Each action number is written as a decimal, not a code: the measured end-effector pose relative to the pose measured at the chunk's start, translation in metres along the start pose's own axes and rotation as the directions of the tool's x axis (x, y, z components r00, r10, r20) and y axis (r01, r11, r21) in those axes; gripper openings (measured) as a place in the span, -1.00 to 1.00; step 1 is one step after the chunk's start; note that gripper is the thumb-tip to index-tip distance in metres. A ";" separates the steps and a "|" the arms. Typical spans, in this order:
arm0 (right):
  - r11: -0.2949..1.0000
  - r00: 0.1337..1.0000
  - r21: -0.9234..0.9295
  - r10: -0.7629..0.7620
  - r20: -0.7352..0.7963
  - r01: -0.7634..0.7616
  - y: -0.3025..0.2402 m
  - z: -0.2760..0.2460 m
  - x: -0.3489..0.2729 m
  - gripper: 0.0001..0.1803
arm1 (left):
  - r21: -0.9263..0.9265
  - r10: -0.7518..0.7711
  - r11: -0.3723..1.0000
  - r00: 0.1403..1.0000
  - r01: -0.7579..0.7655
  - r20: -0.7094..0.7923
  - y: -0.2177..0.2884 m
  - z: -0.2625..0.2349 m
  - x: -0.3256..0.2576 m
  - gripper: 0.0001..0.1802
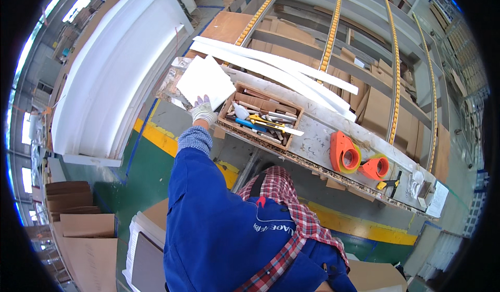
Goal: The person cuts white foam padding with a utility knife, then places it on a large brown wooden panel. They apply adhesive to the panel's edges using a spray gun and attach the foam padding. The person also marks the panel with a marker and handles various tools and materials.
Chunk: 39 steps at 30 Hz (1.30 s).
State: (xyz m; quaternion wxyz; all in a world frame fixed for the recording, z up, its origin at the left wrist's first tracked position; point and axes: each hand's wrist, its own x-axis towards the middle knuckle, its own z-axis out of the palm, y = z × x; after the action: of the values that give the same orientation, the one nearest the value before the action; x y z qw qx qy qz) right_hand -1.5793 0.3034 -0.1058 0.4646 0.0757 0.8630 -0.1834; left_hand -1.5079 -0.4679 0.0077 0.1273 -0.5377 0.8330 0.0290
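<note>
My left hand (203, 110), in a pale striped work glove, reaches out to the lower edge of a square white sheet (205, 83) at the bench's left end. Its fingers are stretched out and lie on the sheet. Just right of that hand is a wooden box (284, 147) of hand tools, where a yellow utility knife (273, 124) lies on top. Next to the knife are a white squeeze bottle (240, 110) and a blue-handled tool (250, 125). My right hand cannot be seen; only a little skin shows at the lower edge, below the blue sleeve.
Two orange tape dispensers (341, 151) and a yellow-and-black clamp (390, 183) occupy the bench's right side. Long white foam strips (281, 68) lie along its far edge, before a roller conveyor (333, 26). White panels (120, 68) are stacked at left; cardboard (86, 245) stands lower left.
</note>
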 end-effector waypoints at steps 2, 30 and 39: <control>0.997 0.999 0.076 -0.018 -0.037 0.020 -0.020 0.009 -0.006 -0.71 | -0.013 0.009 1.000 1.000 -0.009 -0.018 -0.005 0.003 0.007 -0.10; 0.990 0.985 0.074 -0.110 -0.136 0.121 -0.188 0.040 0.034 -0.73 | -0.101 0.226 0.960 0.935 -0.261 -0.275 -0.039 0.014 0.055 -0.31; 0.994 0.992 -0.046 -0.104 -0.071 0.101 -0.195 0.084 -0.040 -0.55 | -0.483 0.405 0.733 0.878 -0.479 -0.255 -0.053 0.057 0.041 -0.70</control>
State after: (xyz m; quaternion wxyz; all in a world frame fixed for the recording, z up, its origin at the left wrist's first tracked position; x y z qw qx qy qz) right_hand -1.5506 0.0924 -0.0664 0.4241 0.0282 0.8859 -0.1860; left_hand -1.4655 -0.5157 -0.0529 -0.0928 -0.3381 0.9019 0.2522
